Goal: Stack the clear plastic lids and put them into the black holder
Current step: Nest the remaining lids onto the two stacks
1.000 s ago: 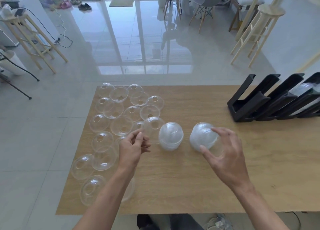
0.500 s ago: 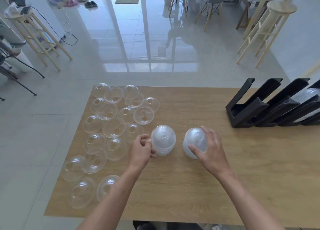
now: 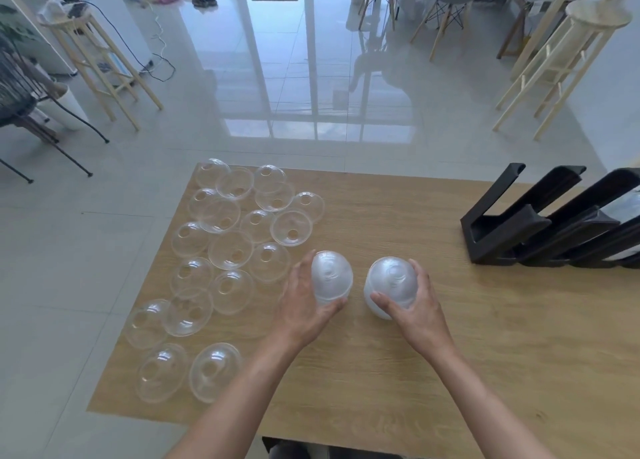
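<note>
The wooden table (image 3: 485, 354) fills the near half of the view, with pale floor tiles beyond it. At its far right stands the black holder (image 3: 502, 230), a row of slanted slots; one slot near the right edge has clear lids in it. Across the table's left part lie the loose clear lids (image 3: 230, 250), many single domes touching or overlapping, some dome-up and some rim-up. Between that spread and the holder sit two stacks of lids. The left stack (image 3: 331, 276) stands just right of the loose lids, and the left hand (image 3: 304, 306) wraps it from the left, thumb at its near side, the grip curled round it. The right stack (image 3: 389, 285) is just beside it, held by the right hand (image 3: 415, 306), fingers over the right side and thumb at the near side. The table between stacks and holder is bare wood. Half a second ago the left hand was a closed fist beside its stack; it has since opened round it.
</note>
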